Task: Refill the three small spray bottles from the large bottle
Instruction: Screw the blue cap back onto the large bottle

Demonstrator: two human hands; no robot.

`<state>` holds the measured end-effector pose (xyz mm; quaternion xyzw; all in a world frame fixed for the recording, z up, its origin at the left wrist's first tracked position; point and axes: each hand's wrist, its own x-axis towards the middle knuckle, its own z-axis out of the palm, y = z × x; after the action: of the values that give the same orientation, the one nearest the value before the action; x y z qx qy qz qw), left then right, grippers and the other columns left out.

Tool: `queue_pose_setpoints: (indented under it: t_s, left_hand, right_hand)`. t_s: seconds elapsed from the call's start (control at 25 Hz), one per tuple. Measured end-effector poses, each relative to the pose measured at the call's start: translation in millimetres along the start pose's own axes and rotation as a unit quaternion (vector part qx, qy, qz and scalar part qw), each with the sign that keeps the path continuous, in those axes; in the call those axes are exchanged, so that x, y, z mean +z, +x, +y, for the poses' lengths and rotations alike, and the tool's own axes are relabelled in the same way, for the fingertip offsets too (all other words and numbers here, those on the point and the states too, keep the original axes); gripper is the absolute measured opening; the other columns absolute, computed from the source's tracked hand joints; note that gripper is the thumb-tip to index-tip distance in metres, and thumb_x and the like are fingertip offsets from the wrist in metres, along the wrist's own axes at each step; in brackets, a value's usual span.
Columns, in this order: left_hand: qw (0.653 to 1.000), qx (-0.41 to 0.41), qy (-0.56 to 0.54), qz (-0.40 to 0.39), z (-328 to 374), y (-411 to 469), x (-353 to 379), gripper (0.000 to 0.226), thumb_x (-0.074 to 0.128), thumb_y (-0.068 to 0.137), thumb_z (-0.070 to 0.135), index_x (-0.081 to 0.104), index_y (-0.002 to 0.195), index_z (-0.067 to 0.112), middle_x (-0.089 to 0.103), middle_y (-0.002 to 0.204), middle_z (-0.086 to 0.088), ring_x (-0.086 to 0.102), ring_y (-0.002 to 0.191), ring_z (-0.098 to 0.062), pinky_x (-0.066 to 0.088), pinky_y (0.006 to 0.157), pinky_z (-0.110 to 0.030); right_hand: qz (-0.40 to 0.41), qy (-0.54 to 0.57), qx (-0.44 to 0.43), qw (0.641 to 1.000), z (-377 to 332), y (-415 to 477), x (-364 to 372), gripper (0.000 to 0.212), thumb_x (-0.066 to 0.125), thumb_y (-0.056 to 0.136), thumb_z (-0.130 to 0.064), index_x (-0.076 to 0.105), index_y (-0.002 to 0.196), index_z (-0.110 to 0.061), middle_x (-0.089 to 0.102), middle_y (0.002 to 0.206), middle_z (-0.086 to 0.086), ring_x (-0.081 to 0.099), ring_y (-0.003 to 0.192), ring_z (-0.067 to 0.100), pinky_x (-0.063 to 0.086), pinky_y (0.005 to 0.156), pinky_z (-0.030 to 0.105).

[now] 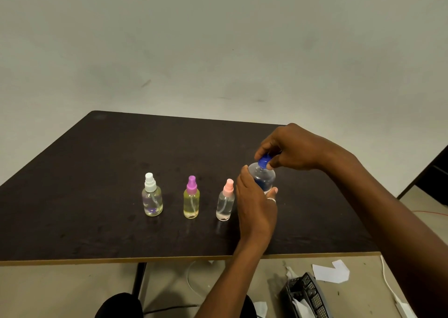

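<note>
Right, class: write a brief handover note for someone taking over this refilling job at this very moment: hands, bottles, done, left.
Left hand grips the large bottle, held upright. Right hand pinches its blue cap, which is on.
The white-topped bottle, purple-topped bottle and pink-topped bottle stand in a row on the table to its left, spray tops on.
Done: apparently nothing poured yet.
Left: uncap, remove each spray top, pour, close everything.

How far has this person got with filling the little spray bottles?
Barely begun. Nothing looks done: the white sprayer, purple sprayer and pink sprayer have tops on. The left hand holds the large bottle; the right hand grips its blue cap. Left: opening and filling all three.
</note>
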<state>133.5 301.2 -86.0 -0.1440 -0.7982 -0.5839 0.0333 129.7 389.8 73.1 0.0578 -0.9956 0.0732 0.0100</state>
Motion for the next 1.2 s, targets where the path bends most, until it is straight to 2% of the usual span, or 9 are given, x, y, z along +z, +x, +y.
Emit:
queue_pose_setpoints:
  t_s: [0.24,0.4,0.48,0.56,0.72,0.8,0.92,1.04,1.2]
  left_hand:
    - [1.0,0.018,0.002,0.0,0,-2,-3,0.077,0.072,0.088,0.026,0.028,0.149,0.013,0.044,0.147,-0.003,0.044,0.137,-0.016,0.039,0.112,-0.033]
    - [0.999,0.039,0.004,0.008,-2,-2,-3,0.071,0.073,0.087,0.023,0.035,0.145,0.011,0.049,0.142,-0.004,0.049,0.132,-0.017,0.042,0.109,-0.033]
    - [0.999,0.039,-0.005,0.009,-1,-3,-4,0.068,0.074,0.087,0.021,0.037,0.143,0.012,0.051,0.14,-0.004,0.051,0.13,-0.017,0.043,0.109,-0.033]
    - [0.999,0.044,-0.012,0.015,0,-4,-5,0.064,0.075,0.086,0.021,0.04,0.139,0.014,0.054,0.136,-0.002,0.054,0.125,-0.014,0.044,0.107,-0.027]
    - [0.999,0.044,-0.011,0.02,0,-3,-6,0.06,0.075,0.086,0.02,0.042,0.136,0.017,0.056,0.131,0.001,0.057,0.12,-0.012,0.043,0.099,-0.012]
    - [0.999,0.041,0.005,0.015,-1,-2,-5,0.066,0.074,0.086,0.02,0.038,0.141,0.015,0.052,0.137,0.0,0.053,0.125,-0.013,0.044,0.104,-0.02]
    - [0.999,0.038,0.028,0.014,-2,-1,-5,0.073,0.074,0.086,0.023,0.033,0.146,0.016,0.048,0.142,0.0,0.048,0.131,-0.013,0.038,0.106,-0.016]
    - [0.999,0.029,0.044,0.007,-3,-1,-4,0.076,0.074,0.087,0.025,0.029,0.148,0.018,0.046,0.145,0.001,0.047,0.133,-0.014,0.036,0.106,-0.018]
    - [0.998,0.019,0.053,0.001,-2,0,-3,0.08,0.073,0.087,0.028,0.025,0.15,0.018,0.042,0.149,0.0,0.043,0.137,-0.015,0.036,0.11,-0.023]
  right_hand:
    - [0.046,-0.055,0.043,0.997,-6,-1,10,0.022,0.072,0.085,-0.034,0.075,0.095,-0.015,0.073,0.088,0.001,0.063,0.071,0.01,0.039,0.06,0.014]
    - [0.068,-0.134,0.093,0.984,-9,1,20,0.046,0.058,0.09,-0.053,0.064,0.069,-0.013,0.061,0.063,0.005,0.054,0.055,0.013,0.035,0.054,0.019]
    - [0.083,-0.157,0.1,0.979,-12,1,22,0.054,0.052,0.088,-0.061,0.051,0.059,-0.016,0.049,0.054,0.0,0.048,0.05,0.011,0.036,0.056,0.022]
    - [0.091,-0.17,0.103,0.976,-15,2,22,0.054,0.049,0.086,-0.065,0.051,0.061,-0.017,0.043,0.052,-0.004,0.045,0.049,0.01,0.04,0.059,0.023]
    - [0.051,-0.148,0.102,0.982,-10,-4,12,0.065,0.046,0.082,-0.072,0.062,0.066,-0.011,0.059,0.058,0.002,0.055,0.054,0.015,0.048,0.057,0.027]
    - [0.032,-0.104,0.063,0.992,-3,-9,2,0.052,0.055,0.085,-0.063,0.071,0.091,-0.013,0.071,0.084,0.003,0.064,0.072,0.016,0.055,0.068,0.031]
    - [-0.003,-0.047,0.001,0.999,-1,-12,-14,0.038,0.07,0.088,-0.03,0.064,0.125,-0.023,0.066,0.121,-0.005,0.063,0.098,0.008,0.053,0.086,0.026]
    - [-0.03,-0.033,-0.026,0.999,-2,-8,-15,0.038,0.07,0.087,-0.012,0.067,0.123,-0.023,0.065,0.124,-0.005,0.062,0.104,0.008,0.05,0.09,0.022]
    - [-0.02,-0.01,-0.028,0.999,0,-6,-8,0.031,0.069,0.087,-0.009,0.07,0.117,-0.019,0.069,0.117,-0.005,0.062,0.098,0.004,0.045,0.085,0.012]
